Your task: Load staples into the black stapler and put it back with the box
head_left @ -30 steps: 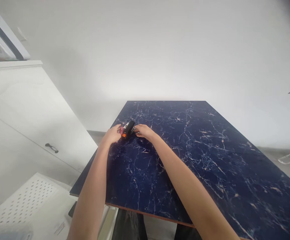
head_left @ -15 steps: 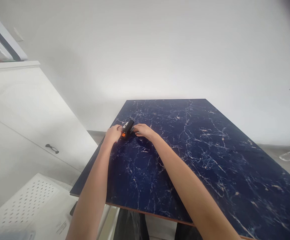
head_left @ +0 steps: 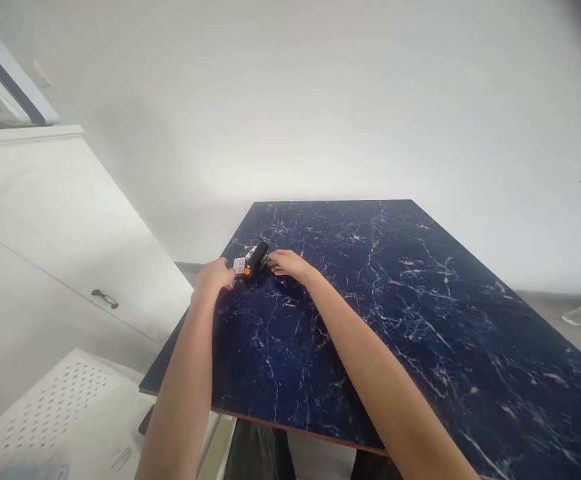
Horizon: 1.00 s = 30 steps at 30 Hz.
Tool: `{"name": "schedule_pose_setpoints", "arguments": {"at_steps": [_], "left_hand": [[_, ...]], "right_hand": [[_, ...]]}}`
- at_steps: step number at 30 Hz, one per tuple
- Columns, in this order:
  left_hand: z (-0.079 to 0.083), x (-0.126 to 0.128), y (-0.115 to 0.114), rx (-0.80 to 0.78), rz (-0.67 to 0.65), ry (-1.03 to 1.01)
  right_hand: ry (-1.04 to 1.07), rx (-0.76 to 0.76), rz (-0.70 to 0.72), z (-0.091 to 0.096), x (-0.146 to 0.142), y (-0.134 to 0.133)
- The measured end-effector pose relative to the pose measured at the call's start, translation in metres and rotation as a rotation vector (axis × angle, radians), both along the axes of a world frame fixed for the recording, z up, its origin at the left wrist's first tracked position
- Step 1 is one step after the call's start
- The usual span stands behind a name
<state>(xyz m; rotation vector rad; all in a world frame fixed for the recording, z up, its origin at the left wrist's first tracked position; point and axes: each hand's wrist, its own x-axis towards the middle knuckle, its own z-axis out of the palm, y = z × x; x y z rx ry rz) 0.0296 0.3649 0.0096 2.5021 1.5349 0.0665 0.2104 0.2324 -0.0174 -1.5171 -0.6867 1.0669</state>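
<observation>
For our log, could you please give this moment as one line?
left hand: holds white item | right hand: on black device | on blue marble table

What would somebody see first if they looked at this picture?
First, the big dark blue marble-patterned tabletop with white veins, filling the middle and right. Near its far left corner the left hand holds a small white and red packet and the right hand touches a small black gadget with an orange end. A white cabinet stands at the left.
</observation>
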Motion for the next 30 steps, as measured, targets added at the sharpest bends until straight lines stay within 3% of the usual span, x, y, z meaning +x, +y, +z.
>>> {"name": "schedule_pose_setpoints", "arguments": {"at_steps": [3,6,7,9,12,16,22,30], "left_hand": [[0.014,-0.006,-0.007,0.084,0.02,-0.044],[0.03,-0.003,-0.025,0.367,0.001,-0.265],[0.034,0.001,-0.033,0.422,-0.05,-0.349],[0.036,0.01,-0.049,0.38,-0.212,-0.463],[0.026,0.027,-0.066,0.227,-0.427,-0.446],[0.002,0.046,-0.079,0.278,-0.553,-0.243],[-0.017,0.055,-0.086,0.355,-0.719,-0.149],[-0.021,0.058,-0.075,0.435,-0.781,-0.217]], "right_hand": [[0.015,-0.004,-0.017,0.001,0.001,0.0],[0.045,0.003,-0.048,0.003,0.002,0.002],[0.059,0.01,-0.052,0.003,0.002,0.003],[0.088,0.029,-0.058,0.004,0.001,0.004],[0.117,0.05,-0.075,0.006,0.002,0.003],[0.095,0.094,-0.099,0.008,0.008,0.0],[-0.529,-0.02,-0.04,0.008,0.026,-0.01],[-0.85,-0.068,0.092,-0.001,0.033,-0.024]]}}
